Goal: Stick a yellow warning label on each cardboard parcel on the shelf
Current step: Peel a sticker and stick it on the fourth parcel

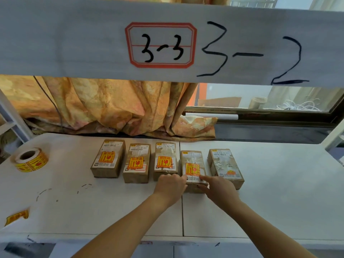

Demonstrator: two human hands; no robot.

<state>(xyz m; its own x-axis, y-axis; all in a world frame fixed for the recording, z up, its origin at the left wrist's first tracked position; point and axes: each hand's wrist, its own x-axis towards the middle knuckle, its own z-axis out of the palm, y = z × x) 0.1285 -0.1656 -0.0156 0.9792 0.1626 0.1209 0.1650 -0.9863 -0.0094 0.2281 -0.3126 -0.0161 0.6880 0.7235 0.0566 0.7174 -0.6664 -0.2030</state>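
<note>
Several small cardboard parcels stand in a row on the white shelf (279, 192). The fourth parcel (193, 159) carries a yellow warning label (192, 169); my left hand (172, 185) rests against its front left edge and my right hand (217, 187) presses its front right, index finger at the label's lower edge. The three parcels to the left (108, 158) (137, 162) (165, 160) each bear a yellow label. On the rightmost parcel (224, 164) I see no such label, only a white sticker with an orange mark. The label roll (30, 161) lies at far left.
A loose yellow label strip (16, 216) lies at the shelf's front left. An upper shelf beam marked 3-3 and 3-2 (167, 45) hangs overhead. An orange curtain (111, 105) and a window (260, 99) are behind the shelf.
</note>
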